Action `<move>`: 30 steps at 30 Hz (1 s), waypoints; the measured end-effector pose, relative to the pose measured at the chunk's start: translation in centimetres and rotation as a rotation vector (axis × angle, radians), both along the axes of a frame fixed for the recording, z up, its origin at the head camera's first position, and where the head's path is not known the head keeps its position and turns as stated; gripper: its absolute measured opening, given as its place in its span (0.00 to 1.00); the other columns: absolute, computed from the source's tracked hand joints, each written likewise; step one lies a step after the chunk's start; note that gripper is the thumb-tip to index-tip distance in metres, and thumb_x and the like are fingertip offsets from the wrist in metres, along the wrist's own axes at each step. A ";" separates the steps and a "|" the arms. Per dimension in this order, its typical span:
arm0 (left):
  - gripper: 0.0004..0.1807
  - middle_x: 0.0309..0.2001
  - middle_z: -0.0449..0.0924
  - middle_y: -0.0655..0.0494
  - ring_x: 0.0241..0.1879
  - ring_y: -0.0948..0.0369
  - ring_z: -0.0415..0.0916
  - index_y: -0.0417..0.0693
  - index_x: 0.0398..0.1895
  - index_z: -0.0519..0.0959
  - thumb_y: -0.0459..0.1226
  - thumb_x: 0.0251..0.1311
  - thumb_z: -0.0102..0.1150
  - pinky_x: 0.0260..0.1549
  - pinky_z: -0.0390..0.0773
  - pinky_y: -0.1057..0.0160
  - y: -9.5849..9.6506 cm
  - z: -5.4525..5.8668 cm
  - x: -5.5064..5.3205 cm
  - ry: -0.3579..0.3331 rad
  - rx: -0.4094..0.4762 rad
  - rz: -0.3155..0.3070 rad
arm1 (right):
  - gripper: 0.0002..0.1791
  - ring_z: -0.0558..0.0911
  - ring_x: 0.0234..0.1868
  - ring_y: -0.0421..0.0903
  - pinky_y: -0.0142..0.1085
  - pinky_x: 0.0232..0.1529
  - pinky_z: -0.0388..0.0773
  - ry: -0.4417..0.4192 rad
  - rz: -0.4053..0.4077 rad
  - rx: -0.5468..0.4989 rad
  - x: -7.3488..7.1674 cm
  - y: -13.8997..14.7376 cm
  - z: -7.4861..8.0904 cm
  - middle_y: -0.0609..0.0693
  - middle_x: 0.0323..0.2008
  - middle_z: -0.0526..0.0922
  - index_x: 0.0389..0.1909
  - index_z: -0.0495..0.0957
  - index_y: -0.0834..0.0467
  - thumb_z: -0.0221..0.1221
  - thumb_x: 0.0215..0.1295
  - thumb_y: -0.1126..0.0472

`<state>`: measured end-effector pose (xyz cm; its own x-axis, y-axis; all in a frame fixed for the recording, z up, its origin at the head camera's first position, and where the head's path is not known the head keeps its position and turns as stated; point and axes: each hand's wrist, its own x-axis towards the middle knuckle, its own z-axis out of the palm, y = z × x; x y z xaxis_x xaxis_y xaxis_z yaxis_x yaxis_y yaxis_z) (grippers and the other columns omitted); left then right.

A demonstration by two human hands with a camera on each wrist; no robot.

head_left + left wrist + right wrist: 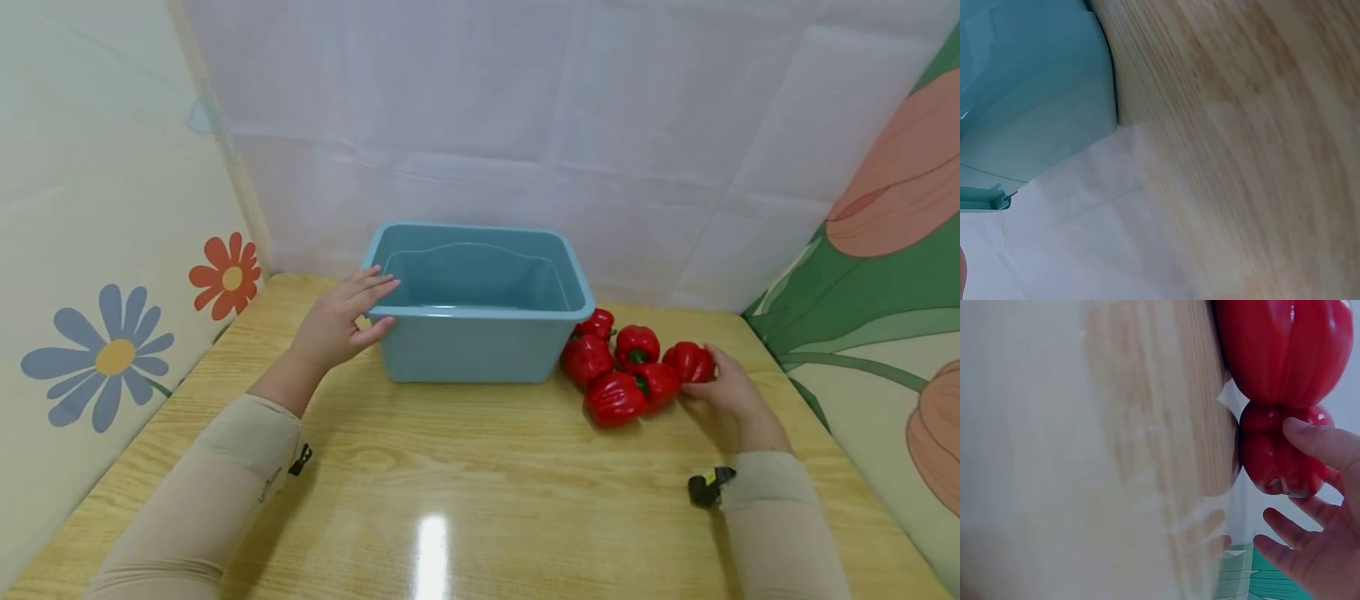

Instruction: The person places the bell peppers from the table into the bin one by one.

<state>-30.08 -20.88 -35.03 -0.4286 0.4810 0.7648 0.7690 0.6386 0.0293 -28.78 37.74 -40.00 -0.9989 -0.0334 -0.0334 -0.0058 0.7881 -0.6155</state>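
Observation:
A light-blue plastic bin (465, 350) stands on the table against the back sheet. Its inside shows no contents. My left hand (337, 321) rests at the bin's left front corner, fingers extended over the rim and thumb along the outer front. To the right of the bin, several red bell peppers (615, 400) lie in a cluster. My right hand (731, 387) is at the rightmost bell pepper (688, 362), thumb on its near side and fingers at the far side. In the right wrist view the thumb presses this pepper (1279, 456), the index finger is partly hidden behind it, and the other fingers spread away.
The wood-grain table (360, 500) runs toward me. A white sheet (480, 108) hangs behind the bin. Flower-patterned panels border the left (90, 208) and right (900, 292) sides. Black straps (708, 487) sit at the sleeves.

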 end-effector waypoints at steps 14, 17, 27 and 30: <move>0.29 0.54 0.75 0.45 0.61 0.49 0.65 0.44 0.57 0.73 0.53 0.59 0.51 0.59 0.64 0.52 -0.2 0.0 0.0 0.001 0.000 -0.004 | 0.48 0.57 0.59 0.72 0.63 0.56 0.58 0.058 0.002 0.032 -0.3 0.2 -0.9 0.77 0.60 0.53 0.66 0.44 0.74 0.63 0.52 0.61; 0.29 0.54 0.75 0.44 0.61 0.49 0.64 0.44 0.57 0.73 0.53 0.59 0.51 0.60 0.63 0.52 -0.2 0.1 0.0 0.001 -0.001 -0.004 | 0.47 0.58 0.58 0.71 0.62 0.55 0.60 0.076 -0.005 0.060 -0.3 0.2 -0.9 0.77 0.58 0.55 0.65 0.45 0.74 0.63 0.53 0.60; 0.27 0.54 0.75 0.46 0.61 0.49 0.64 0.42 0.56 0.74 0.48 0.55 0.57 0.60 0.63 0.52 -0.2 0.0 -0.1 -0.010 0.000 -0.012 | 0.46 0.59 0.56 0.71 0.63 0.55 0.60 0.105 -0.045 0.127 -0.4 0.3 -1.0 0.77 0.56 0.57 0.65 0.48 0.74 0.62 0.54 0.57; 0.28 0.54 0.75 0.45 0.61 0.49 0.64 0.44 0.57 0.73 0.49 0.56 0.56 0.60 0.63 0.52 -0.2 0.0 -0.1 -0.009 0.001 -0.014 | 0.46 0.59 0.56 0.72 0.63 0.54 0.60 0.115 -0.057 0.121 -0.4 0.3 -1.1 0.78 0.57 0.57 0.65 0.49 0.74 0.62 0.53 0.58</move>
<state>-30.19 -21.13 -35.05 -0.4287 0.4863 0.7614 0.7776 0.6276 0.0370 -29.13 38.02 -41.12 -0.9965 0.0205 0.0807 -0.0239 0.8576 -0.5137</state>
